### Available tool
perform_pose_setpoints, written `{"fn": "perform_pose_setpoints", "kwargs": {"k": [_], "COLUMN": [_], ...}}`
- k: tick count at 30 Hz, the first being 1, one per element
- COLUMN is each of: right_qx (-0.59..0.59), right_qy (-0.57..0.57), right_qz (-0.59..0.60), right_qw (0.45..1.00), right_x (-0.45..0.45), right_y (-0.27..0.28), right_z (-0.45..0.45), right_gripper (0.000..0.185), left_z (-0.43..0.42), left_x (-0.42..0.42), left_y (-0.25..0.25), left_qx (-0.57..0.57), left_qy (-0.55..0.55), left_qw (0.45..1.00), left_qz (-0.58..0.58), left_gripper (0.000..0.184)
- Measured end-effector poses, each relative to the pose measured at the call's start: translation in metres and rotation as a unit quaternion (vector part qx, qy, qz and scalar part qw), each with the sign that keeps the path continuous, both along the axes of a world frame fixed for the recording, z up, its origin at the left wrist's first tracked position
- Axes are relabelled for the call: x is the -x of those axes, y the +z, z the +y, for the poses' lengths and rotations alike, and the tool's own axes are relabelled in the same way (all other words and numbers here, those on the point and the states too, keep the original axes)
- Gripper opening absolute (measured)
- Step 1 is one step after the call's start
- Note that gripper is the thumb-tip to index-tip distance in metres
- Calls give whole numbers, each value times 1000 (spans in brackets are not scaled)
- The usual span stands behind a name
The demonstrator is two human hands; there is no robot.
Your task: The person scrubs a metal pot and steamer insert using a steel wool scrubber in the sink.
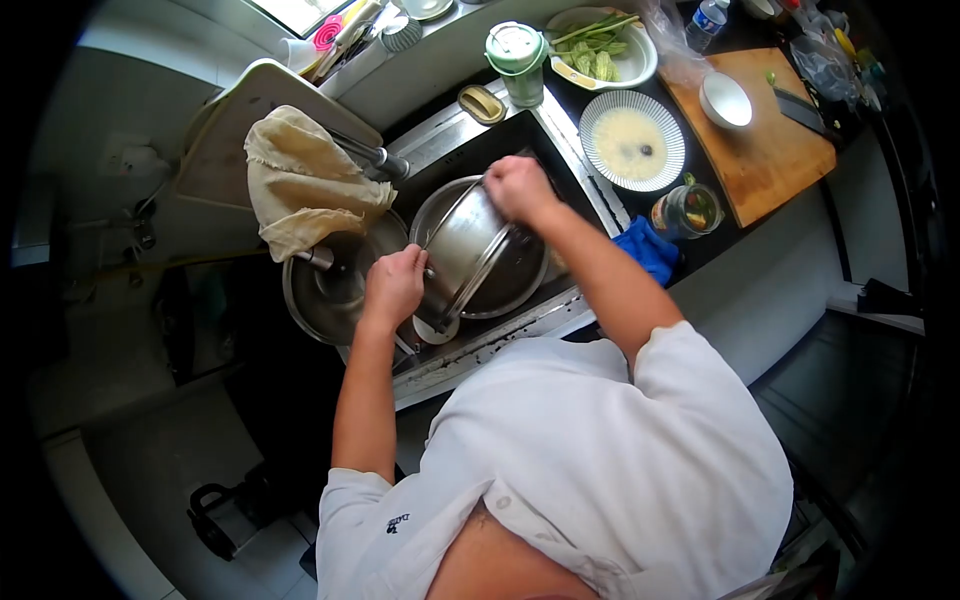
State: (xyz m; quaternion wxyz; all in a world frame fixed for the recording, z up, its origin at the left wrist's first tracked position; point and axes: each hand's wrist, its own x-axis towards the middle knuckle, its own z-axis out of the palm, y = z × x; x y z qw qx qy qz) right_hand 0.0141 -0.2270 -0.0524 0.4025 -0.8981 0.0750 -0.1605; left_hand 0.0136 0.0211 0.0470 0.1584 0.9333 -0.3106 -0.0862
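Observation:
A shiny stainless steel pot (pixel 464 238) is tilted on its side over the sink (pixel 470 150). My left hand (pixel 396 284) is closed around one side of the pot. On the opposite side, my right hand (pixel 519 188) is closed at the rim, where a handle seems to be. Beneath the pot sits a wide steel basin (pixel 525 285), partly covered by it. Another steel bowl (pixel 310 312) is left of my left hand, under a beige cloth (pixel 300 185) draped over the faucet (pixel 385 163). A small white round object (pixel 437 331) shows below the pot.
Right of the sink are a striped plate (pixel 632 140) with pale liquid, a glass jar (pixel 688 211) and a blue cloth (pixel 648 250). Farther back stand a green-lidded cup (pixel 516 62) and a bowl of green vegetables (pixel 640 65). A cutting board (pixel 755 165) carries a white bowl (pixel 725 100) and a knife (pixel 800 110).

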Motion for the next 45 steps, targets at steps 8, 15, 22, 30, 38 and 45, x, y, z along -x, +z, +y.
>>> {"fn": "perform_pose_setpoints", "kwargs": {"k": [8,15,22,30,38,45], "right_qx": [44,-62,-118,-94,39,-97], "right_qy": [228,8,130,2,227,24], "right_qz": [-85,223,-62,100,-125,51], "right_qw": [969,973,983,990,965,994], "right_x": [40,-11,27,18,69,36], "right_y": [41,-44,24,-41,43,-49], "right_z": [54,-56,-5,-43,37,-52], "right_gripper": [5,24,14,18,6,21], "left_z": [-8,-10,-11,-15,-26,-25], "left_x": [1,5,-1,3,5,8], "left_y": [-3,5,14,16,19,22], "left_qx": [-30,-11,-65,-59,-93,-78], "left_qy": [-10,-23,-10,30,40,38], "left_qw": [999,998,994,992,990,992], "left_qz": [6,52,89,105,100,90], "left_gripper": [25,34,56,53,50,51]}}
